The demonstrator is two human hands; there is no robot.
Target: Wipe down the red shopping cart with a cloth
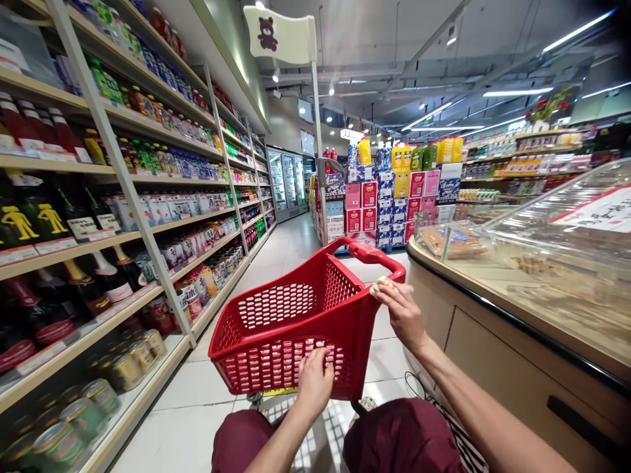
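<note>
A red plastic shopping cart [280, 332] with a perforated basket stands right in front of my knees, its side toward me. Between the fingers of my right hand [407, 318] is a crumpled whitish cloth [384, 286], pressed against the cart's upper frame just below the handle [369, 253]. My left hand [315, 381] rests at the near side of the basket, holding nothing, with its slightly bent fingers against the mesh. No goods show in the visible part of the basket.
Shelves of bottles and cans [172, 164] run along the left. Stacked drink cartons [389, 203] stand ahead. A wooden counter [493, 355] with clear covers is close on my right. A pole carries a bear sign [280, 36]. Glass-door fridges [286, 180] line the far aisle.
</note>
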